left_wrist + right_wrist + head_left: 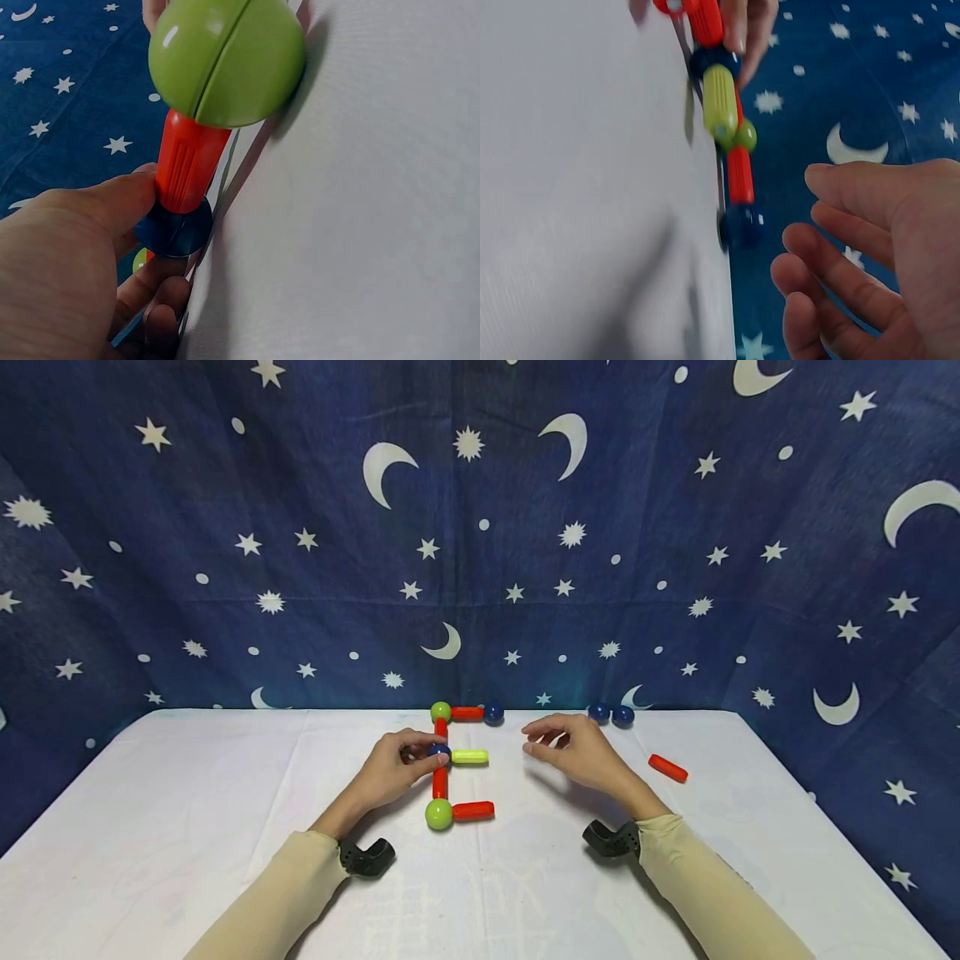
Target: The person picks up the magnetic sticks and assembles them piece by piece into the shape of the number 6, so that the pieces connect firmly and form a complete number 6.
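My left hand (393, 766) pinches the middle blue ball (440, 750) between thumb and fingers. That ball belongs to an E-like shape of toy rods and balls lying on the table. A yellow-green rod (470, 757) points right from it. Red rods link it to a green ball (441, 712) at the back and another green ball (438, 814) in front. From the front one a red rod (473, 811) extends right; the back one carries a red rod (467, 713) ending in a blue ball (493, 713). Holding nothing, my right hand (573, 750) hovers right of the shape, fingers loosely bent.
Two blue balls (611, 714) sit side by side at the table's back edge, behind the right hand. A loose red rod (667, 768) lies to the right of that hand. A white cloth covers the table (225, 777); a dark blue star-and-moon curtain (315, 568) hangs behind.
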Available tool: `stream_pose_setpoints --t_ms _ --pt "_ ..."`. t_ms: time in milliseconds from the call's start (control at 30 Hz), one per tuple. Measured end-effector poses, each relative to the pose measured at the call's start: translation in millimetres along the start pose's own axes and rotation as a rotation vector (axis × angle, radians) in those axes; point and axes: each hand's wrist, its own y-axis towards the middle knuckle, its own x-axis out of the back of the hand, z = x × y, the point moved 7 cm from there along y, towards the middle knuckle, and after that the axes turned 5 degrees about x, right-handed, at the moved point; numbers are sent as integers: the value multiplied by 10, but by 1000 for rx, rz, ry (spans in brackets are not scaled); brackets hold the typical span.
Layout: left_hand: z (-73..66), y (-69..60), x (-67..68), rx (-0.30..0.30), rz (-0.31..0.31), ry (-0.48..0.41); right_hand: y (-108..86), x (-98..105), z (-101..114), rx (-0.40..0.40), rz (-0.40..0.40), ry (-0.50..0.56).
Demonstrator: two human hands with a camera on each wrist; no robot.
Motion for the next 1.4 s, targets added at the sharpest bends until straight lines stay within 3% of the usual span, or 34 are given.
stream_pose_setpoints --t_ms 433,600,833,1133,1400 --pt "17 -46 -26 10 9 -7 -158 428 -456 -171 -292 -115" --pt "26 -62 -34 8 3 -8 -235 489 -580 -216 -360 -159" --pt "20 -67 -34 5 6 1 -274 506 -689 -259 -367 -208" --pt "-63 22 44 -28 -6 12 -157 552 -709 -244 -348 -252" --pt "-37 -3 17 -5 0 10 -194 523 -756 -278 -314 -253"
